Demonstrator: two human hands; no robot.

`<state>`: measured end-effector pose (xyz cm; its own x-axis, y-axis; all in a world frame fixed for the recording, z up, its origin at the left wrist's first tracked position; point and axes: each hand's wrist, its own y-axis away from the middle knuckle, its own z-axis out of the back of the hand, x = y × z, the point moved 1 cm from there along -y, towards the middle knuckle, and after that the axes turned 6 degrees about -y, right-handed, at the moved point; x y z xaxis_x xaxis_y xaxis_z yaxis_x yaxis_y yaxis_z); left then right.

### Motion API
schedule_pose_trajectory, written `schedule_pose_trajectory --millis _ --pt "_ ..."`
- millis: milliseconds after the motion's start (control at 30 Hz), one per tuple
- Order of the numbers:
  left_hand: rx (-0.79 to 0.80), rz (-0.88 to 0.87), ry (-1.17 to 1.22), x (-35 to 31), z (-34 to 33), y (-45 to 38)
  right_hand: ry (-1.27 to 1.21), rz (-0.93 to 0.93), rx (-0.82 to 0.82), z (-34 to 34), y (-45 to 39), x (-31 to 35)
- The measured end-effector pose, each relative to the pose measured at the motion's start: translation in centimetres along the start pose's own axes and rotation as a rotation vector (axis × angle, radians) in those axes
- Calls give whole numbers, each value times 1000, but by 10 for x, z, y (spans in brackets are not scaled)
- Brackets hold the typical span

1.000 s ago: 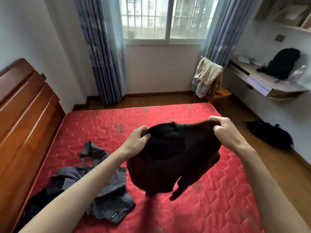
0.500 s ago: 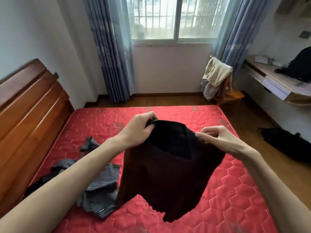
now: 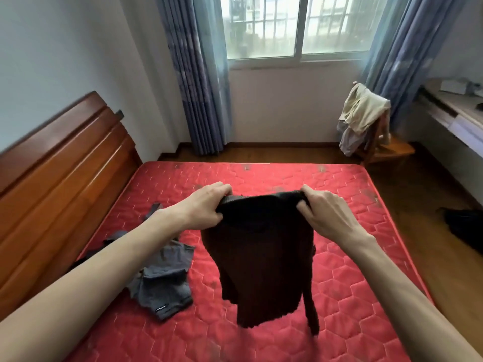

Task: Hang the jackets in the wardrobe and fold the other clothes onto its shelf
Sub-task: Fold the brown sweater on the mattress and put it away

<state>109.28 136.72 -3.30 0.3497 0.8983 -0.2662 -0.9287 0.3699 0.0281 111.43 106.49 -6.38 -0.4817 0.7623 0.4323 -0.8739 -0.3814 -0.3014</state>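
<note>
Hands have drawn together, level now: left hand (image 3: 206, 206) and right hand (image 3: 325, 214) each pinch the sweater (image 3: 264, 262) top; it hangs lengthwise above the bed (image 3: 366, 296).

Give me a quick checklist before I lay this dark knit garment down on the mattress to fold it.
1. Left hand grips the top edge of the dark knit garment: ok.
2. Right hand grips the other corner: ok.
3. Garment hangs flat: not ok, a strip dangles on the right side.
4. Bare patch of red mattress under the garment: ok.
5. Grey garment lies clear to the left: ok.
6. Wardrobe shelf free: cannot tell, out of view.
</note>
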Motion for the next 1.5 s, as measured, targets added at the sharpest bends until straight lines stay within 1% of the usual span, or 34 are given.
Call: schedule_pose_trajectory --millis 133,167,200,233,333,400,533,600,633,667,733,767,800,867,967,1000,1067,1100,1167,1233,1267,1300,1367,1433,1500 --pt "123 103 -175 14 -8 0 -7 -25 -115 3 -8 -10" --pt "130 131 -227 17 -9 0 -31 -39 -147 4 -11 -11" --pt "122 153 -226 22 -11 0 -63 -47 -172 6 -13 -12" --pt "108 177 -154 26 -13 -1 -101 -48 -186 9 -17 -12" --pt "39 254 205 39 -15 -2 -169 -42 -156 17 -25 -17" --pt "-21 278 361 43 -12 -4 -192 -34 -136 24 -26 -22" --pt "-150 277 489 38 -12 -4 -172 70 -121 40 -23 -33" --pt "-217 231 541 36 -14 -3 -180 88 -109 45 -21 -40" --pt "-227 191 546 35 -13 -3 -177 81 -111 46 -21 -44" --pt "-216 144 498 35 -12 -2 -167 72 -122 47 -20 -47" --pt "-163 3 211 37 -11 -5 -108 44 -170 48 -21 -49" --pt "-149 -64 88 39 -11 -6 -39 16 -208 49 -23 -49" --pt "-162 -101 31 41 -9 -8 45 -14 -250 51 -24 -47" --pt "-243 -97 71 46 -4 -10 163 -23 -313 55 -27 -43" --pt "-329 -37 194 54 7 -6 216 38 -365 61 -29 -39" --pt "-336 -27 211 56 8 -4 206 76 -361 64 -28 -38" --pt "-333 -15 217 60 7 -1 126 188 -261 67 -23 -40" --pt "-330 -14 215 63 4 1 116 251 -175 65 -20 -43" --pt "-327 -5 205 71 -1 5 193 341 43 56 -13 -54" --pt "-334 37 177 79 -7 7 272 355 260 39 -7 -72" --pt "-338 60 166 83 -10 7 279 328 322 32 -6 -83" --pt "-346 80 162 86 -14 7 260 272 346 28 -6 -92" --pt "-364 115 158 90 -19 3 196 106 319 26 -12 -107" --pt "-399 143 163 92 -19 -3 195 -29 241 24 -22 -112" --pt "-446 148 144 95 -11 -11 229 -76 119 20 -32 -111"
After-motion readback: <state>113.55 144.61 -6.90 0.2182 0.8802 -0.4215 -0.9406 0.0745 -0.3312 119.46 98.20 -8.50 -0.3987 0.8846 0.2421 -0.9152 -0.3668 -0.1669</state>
